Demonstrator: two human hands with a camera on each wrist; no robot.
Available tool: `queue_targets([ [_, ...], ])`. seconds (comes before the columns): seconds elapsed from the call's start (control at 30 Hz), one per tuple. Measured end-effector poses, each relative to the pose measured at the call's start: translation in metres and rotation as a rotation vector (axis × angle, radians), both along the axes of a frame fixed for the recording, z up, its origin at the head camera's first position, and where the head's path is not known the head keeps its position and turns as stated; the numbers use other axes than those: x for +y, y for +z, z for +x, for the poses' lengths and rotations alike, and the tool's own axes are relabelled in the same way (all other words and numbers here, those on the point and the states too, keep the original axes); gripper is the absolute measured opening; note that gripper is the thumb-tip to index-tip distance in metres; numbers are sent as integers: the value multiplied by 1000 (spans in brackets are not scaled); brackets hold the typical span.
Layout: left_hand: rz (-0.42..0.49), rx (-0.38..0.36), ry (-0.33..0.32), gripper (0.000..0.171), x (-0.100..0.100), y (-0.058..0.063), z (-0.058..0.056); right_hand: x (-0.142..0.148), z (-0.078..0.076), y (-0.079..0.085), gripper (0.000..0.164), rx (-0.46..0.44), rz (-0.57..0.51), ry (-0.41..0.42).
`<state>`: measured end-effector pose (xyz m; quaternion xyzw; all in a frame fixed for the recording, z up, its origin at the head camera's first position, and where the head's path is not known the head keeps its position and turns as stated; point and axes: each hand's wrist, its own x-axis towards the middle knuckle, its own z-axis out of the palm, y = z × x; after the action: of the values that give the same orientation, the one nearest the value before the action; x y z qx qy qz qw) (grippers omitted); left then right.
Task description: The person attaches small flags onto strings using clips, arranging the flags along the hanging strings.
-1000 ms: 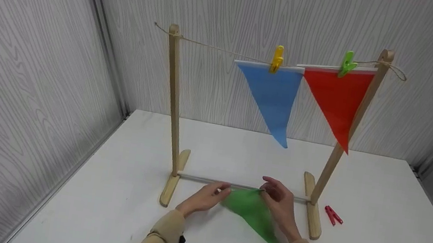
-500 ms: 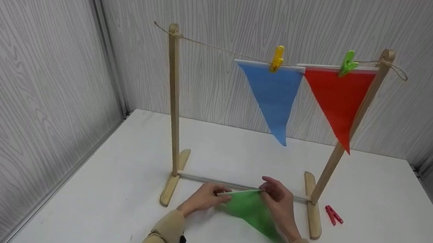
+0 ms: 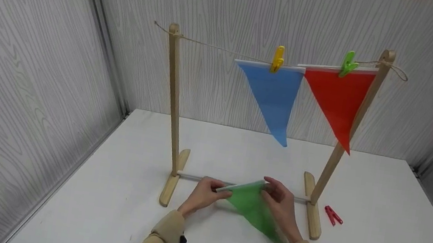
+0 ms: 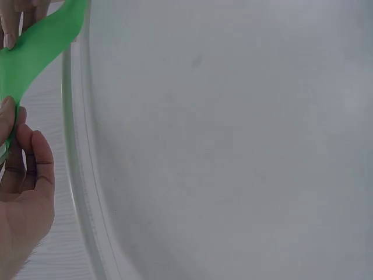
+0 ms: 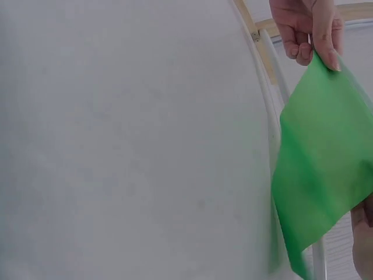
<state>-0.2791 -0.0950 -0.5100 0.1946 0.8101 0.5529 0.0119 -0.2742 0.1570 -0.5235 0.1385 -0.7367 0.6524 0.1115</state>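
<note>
A green pennant [image 3: 249, 203] with a white strip along its top edge is stretched between both hands, low in front of the wooden stand. My left hand [image 3: 202, 194] pinches the strip's left end, thumb in front. At the right end, my right hand [image 3: 281, 208] holds the pennant between thumb and fingers. The strip slants up toward the right, and the cloth's point hangs by the right wrist. In the right wrist view the pennant [image 5: 326, 151] spreads below the left hand [image 5: 317, 29]; most of the right hand is cut off there.
A twine [image 3: 219, 47] joins two wooden posts [image 3: 174, 98]. On it hang a blue pennant [image 3: 273, 100] under a yellow clothespin [image 3: 278, 58] and a red pennant [image 3: 340, 97] under a green clothespin [image 3: 348, 65]. A red clothespin [image 3: 333, 216] lies right of the stand's foot.
The pennant's top edge has tilted, its right end rising and more of the white strip showing. My left hand has turned slightly around its end. The stand and hanging pennants stay in place.
</note>
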Motion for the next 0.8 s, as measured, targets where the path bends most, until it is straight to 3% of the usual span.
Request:
queue_targets([
  [0.27, 168, -87, 145, 21, -1, -2, 1, 19, 7, 5, 35, -53, 30, -57],
  [0.47, 267, -162, 207, 27, -2, -4, 3, 50, 18, 10, 34, -82, 48, -155],
  [0.63, 285, -218, 213, 30, -3, -7, 4, 79, 27, 10, 35, -137, 142, -240],
  [0.8, 292, -237, 194, 30, -4, -7, 4, 109, 31, 6, 35, -170, 164, -344],
])
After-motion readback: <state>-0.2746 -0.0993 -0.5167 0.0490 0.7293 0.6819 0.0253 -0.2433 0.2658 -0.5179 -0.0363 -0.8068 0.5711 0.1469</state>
